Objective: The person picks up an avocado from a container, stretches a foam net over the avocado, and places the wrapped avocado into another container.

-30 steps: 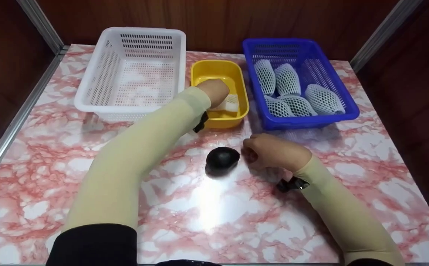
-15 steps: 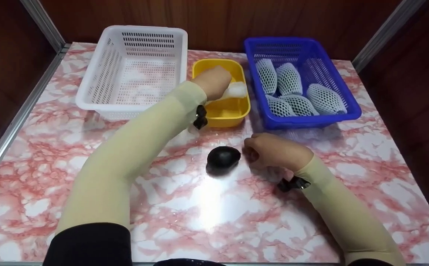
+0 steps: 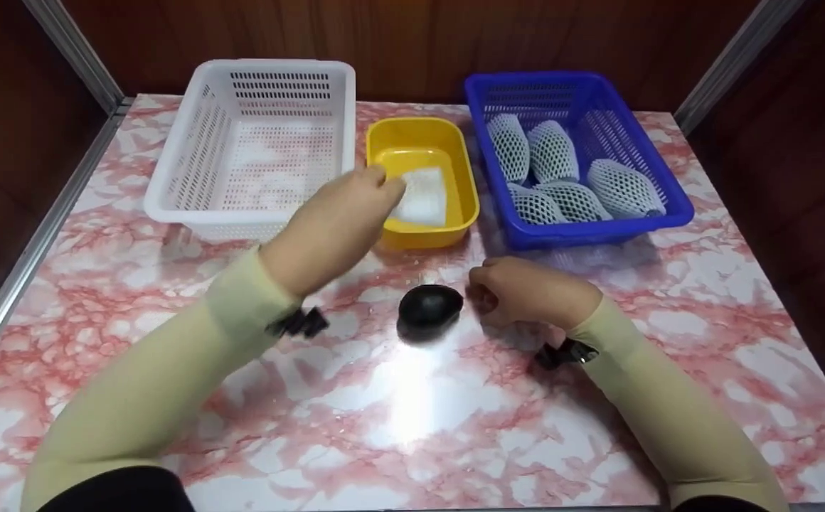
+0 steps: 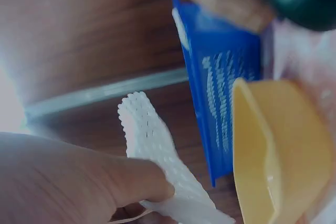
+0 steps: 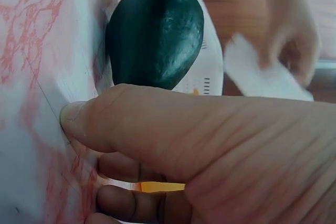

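Observation:
A white foam net sleeve [image 4: 157,140] is pinched between the thumb and fingers of my left hand [image 3: 334,231]. In the head view the sleeve shows against the yellow bin [image 3: 423,126]; the left wrist view shows it raised beside the bin. A glossy dark green avocado [image 3: 429,306] lies on the table in front of the bin. Just right of the avocado, my right hand [image 3: 526,288] rests on the table with loosely curled fingers, holding nothing. In the right wrist view its thumb [image 5: 100,121] lies close to the avocado, with a small gap.
A white perforated basket [image 3: 163,206] stands at the back left. At the back right, a blue basket [image 3: 597,229] holds several net-wrapped fruits [image 3: 553,153]. The marbled red-and-white table [image 3: 526,434] ends at wooden walls with metal corner strips.
My left hand has come out of the yellow bin with the foam sleeve, back toward me and to the left. The right hand and the avocado have stayed in place.

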{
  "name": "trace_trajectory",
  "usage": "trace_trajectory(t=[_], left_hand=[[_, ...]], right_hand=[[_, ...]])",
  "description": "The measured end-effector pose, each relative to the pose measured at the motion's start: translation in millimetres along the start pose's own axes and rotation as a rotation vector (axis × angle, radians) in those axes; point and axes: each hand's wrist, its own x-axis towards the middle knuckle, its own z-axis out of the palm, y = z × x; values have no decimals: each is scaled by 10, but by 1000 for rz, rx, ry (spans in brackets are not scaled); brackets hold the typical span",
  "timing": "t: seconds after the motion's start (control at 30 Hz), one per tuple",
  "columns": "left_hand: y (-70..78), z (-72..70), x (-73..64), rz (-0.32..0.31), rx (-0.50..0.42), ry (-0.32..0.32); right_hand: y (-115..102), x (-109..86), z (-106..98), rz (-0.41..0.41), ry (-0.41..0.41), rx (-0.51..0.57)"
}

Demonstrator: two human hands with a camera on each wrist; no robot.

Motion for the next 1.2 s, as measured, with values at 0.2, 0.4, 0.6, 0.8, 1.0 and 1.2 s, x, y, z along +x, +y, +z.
trace_trajectory(t=[0.2, 0.4, 0.6, 0.8, 1.0, 1.2], left_hand=[[56, 172, -555, 25, 147, -25], [-97, 509, -819, 39, 162, -143], [-237, 607, -808, -28, -61, -395], [-248, 511, -636, -81, -65, -481], [-262, 503, -537, 16, -84, -344], [-315, 684, -518, 119, -186, -388]], right_hand=[[1, -1, 12, 7, -5, -7], [5, 19, 37, 0, -6, 10], [-21, 28, 22, 18, -22, 30], [-11, 6, -14, 16, -11, 3], [1, 9, 0, -4, -8, -15], [9, 10, 7, -15, -5, -16]])
